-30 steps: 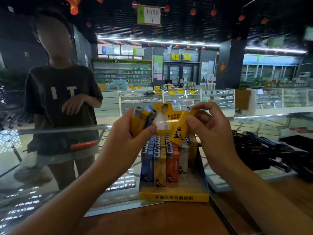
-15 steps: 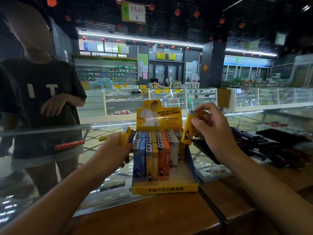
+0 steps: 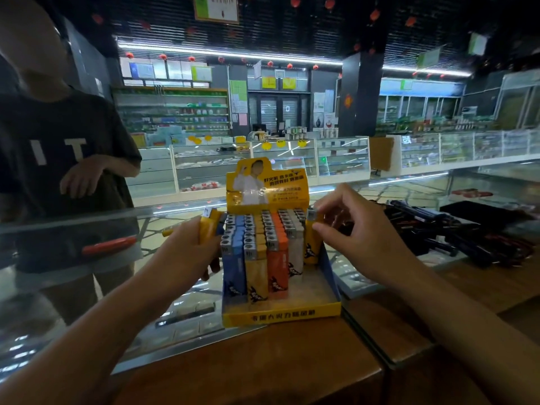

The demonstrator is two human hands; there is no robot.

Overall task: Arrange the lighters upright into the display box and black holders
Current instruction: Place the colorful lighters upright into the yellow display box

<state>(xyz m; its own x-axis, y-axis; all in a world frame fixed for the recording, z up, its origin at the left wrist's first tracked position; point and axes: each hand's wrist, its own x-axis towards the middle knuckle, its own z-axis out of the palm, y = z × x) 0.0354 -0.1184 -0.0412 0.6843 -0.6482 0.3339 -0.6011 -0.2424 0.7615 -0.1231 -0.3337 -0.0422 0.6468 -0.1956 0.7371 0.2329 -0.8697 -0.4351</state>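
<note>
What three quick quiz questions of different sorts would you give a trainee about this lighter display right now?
1. True or false: the display box is full.
2. Which hand grips spare lighters beside the box: A left, B right?
3. Fill in: the right hand is setting a yellow lighter at the box's ____ side.

Key:
1. False; the front is bare.
2. A, the left hand grips the spare lighters.
3. Right.
</note>
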